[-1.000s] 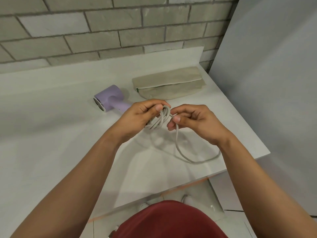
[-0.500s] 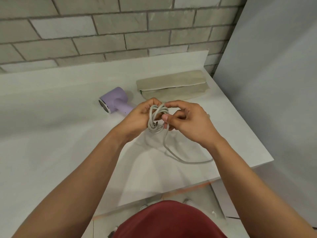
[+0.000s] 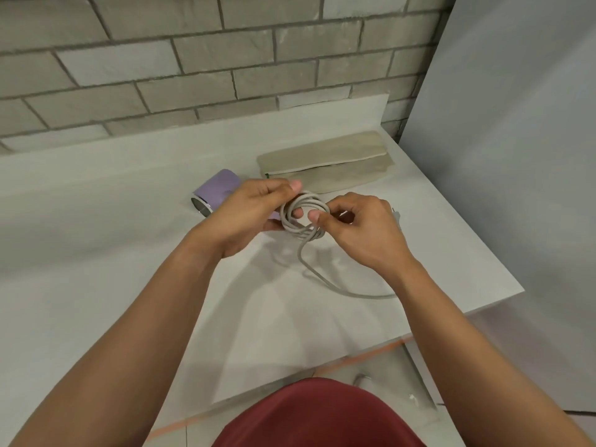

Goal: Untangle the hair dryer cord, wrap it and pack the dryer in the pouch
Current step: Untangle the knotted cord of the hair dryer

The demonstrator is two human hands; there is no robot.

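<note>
A lilac hair dryer (image 3: 215, 191) lies on the white counter (image 3: 96, 253), its metal nozzle facing left; my left hand hides its handle. Its grey cord (image 3: 303, 217) is wound into a small coil of several loops held above the counter. My left hand (image 3: 251, 214) grips the coil's left side, thumb on top. My right hand (image 3: 358, 227) pinches the coil's right side. A loose length of cord hangs from the coil and curves right across the counter under my right wrist. The beige zip pouch (image 3: 325, 161) lies flat behind my hands.
A grey brick wall (image 3: 193, 59) runs behind the counter and a plain grey panel (image 3: 516, 124) stands at the right. The counter's right edge and front edge are close to my right forearm. Floor shows below.
The coil has opened into a rounder ring facing the camera. My right hand slid to the coil's right side, and the loose tail on the counter has grown shorter.
</note>
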